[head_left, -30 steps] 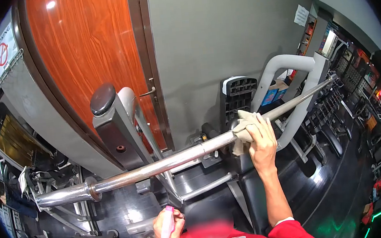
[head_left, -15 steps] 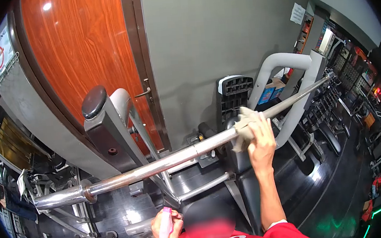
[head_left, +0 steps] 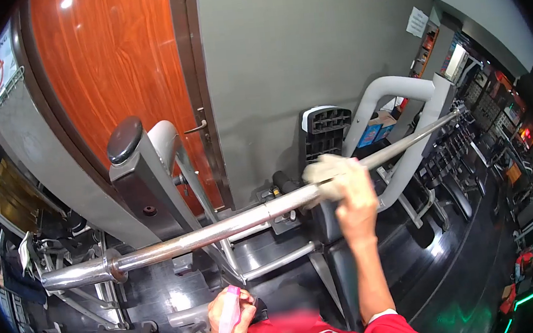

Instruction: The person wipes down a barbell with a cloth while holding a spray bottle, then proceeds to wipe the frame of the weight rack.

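A long metal barbell (head_left: 215, 230) runs across the view, its thick sleeve end at the left and its far end at the upper right. My right hand (head_left: 355, 198) presses a beige cloth (head_left: 324, 173) around the bar, right of its middle; the fingers are slightly blurred. Low in the view, close to my red shirt, my left hand (head_left: 219, 315) is wrapped around a small white spray bottle (head_left: 230, 312) with a pink top. The bottle is apart from the bar.
Grey bench uprights (head_left: 392, 85) and a dark-capped post (head_left: 147, 183) stand beneath the bar. A padded bench (head_left: 346, 280) extends below my right arm. Behind are a wooden door (head_left: 112, 72) and a grey wall (head_left: 294, 43). A dumbbell rack (head_left: 452, 156) stands at the right.
My right hand and the cloth have slid a little left along the bar. My left hand still holds the spray bottle, and the whole view has shifted slightly.
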A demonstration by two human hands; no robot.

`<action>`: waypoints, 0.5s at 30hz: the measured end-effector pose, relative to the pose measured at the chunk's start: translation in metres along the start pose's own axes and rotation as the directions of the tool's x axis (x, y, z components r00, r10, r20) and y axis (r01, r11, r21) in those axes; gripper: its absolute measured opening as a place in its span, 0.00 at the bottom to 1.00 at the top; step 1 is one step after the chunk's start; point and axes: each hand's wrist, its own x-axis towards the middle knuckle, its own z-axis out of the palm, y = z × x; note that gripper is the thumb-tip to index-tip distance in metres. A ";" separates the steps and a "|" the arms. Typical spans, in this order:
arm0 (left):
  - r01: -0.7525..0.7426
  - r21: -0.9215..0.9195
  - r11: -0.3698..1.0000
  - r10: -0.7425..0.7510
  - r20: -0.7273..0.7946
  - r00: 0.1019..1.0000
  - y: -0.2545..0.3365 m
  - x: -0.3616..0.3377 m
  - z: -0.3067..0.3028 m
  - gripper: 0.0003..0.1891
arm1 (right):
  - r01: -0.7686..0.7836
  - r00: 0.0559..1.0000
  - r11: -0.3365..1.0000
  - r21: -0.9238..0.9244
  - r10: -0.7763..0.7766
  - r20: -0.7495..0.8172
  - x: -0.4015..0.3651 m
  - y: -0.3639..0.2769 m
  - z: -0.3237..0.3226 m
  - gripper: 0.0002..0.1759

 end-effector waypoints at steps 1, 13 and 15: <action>0.029 -0.017 0.999 -0.029 0.007 1.000 0.003 0.001 0.000 0.13 | -0.094 0.996 0.995 -0.046 0.094 -0.001 -0.005 0.020 -0.002 0.24; 0.078 -0.189 0.979 -0.106 -0.144 0.984 0.015 0.019 0.024 0.26 | -0.512 0.837 0.537 0.670 0.137 0.530 0.062 0.024 -0.001 0.17; 0.109 -0.255 0.961 -0.144 -0.126 0.981 0.026 0.024 0.029 0.36 | -0.649 0.750 0.236 0.723 0.042 0.660 0.079 0.058 0.022 0.15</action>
